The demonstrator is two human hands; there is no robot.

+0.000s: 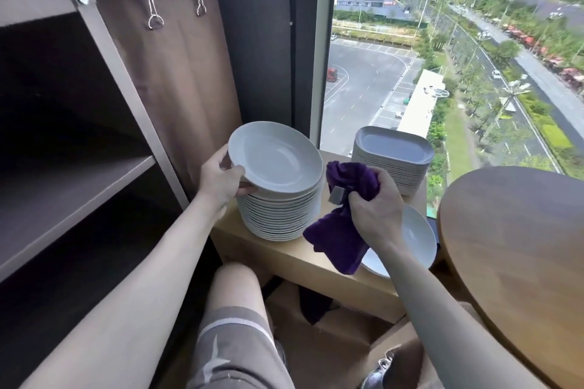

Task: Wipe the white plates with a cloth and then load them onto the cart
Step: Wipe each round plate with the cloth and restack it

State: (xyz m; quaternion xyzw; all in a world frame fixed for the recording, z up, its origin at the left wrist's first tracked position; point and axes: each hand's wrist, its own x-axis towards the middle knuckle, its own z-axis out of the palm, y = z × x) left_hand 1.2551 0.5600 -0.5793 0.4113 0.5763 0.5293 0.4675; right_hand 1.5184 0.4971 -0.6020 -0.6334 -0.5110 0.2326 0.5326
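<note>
A tall stack of round white plates [278, 218] stands on a low wooden bench [284, 249] by the window. My left hand [221, 181] grips the left rim of the top plate [275, 161], which is tilted up off the stack. Just right of that plate, my right hand [376, 208] holds a bunched purple cloth [341, 230], apart from the plate's face. A single white plate [417, 237] lies on the bench under my right wrist, partly hidden. The cart [79, 174] with brown shelves stands at my left.
A stack of squarish white plates [392, 158] sits at the bench's far end against the window glass. A round wooden table [518, 237] is close on the right. A brown fabric bag [170, 73] hangs on the cart's side. My knee is below the bench.
</note>
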